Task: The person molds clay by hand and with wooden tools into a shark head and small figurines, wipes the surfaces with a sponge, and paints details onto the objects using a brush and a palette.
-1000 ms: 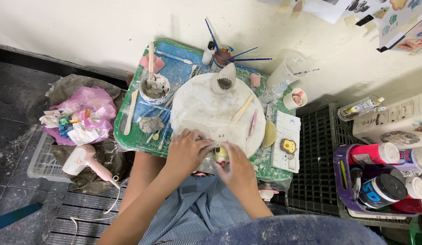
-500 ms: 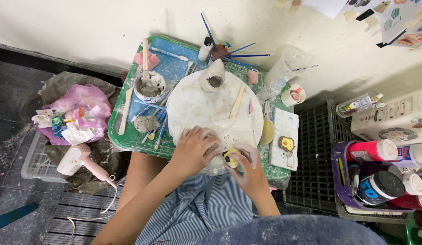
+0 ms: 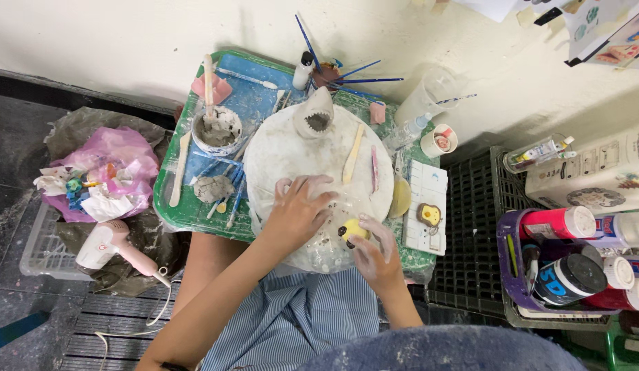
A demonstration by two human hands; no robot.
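My left hand (image 3: 299, 209) lies flat with fingers spread on a round white turntable (image 3: 292, 151) covered in clay smears. My right hand (image 3: 375, 255) grips a small yellow clay piece (image 3: 354, 230) at the turntable's near edge, close to the left fingertips. At the far side of the turntable stands a grey clay shark-head shape (image 3: 314, 115) with an open mouth. A flat wooden tool (image 3: 353, 154) and a pink tool (image 3: 374, 170) lie on the turntable's right part.
The turntable sits on a green tray (image 3: 175, 206) holding a bowl of grey slip (image 3: 216, 130), brushes (image 3: 347, 72) and wooden sticks. A white palette (image 3: 426, 206) lies to the right, a crate of paint jars (image 3: 573, 261) beyond it. A pink hairdryer (image 3: 110, 247) and rubbish bag (image 3: 106, 172) are left.
The view has shifted a little. My left hand has spread flatter on the turntable, and my right hand still holds the yellow piece at the near edge.
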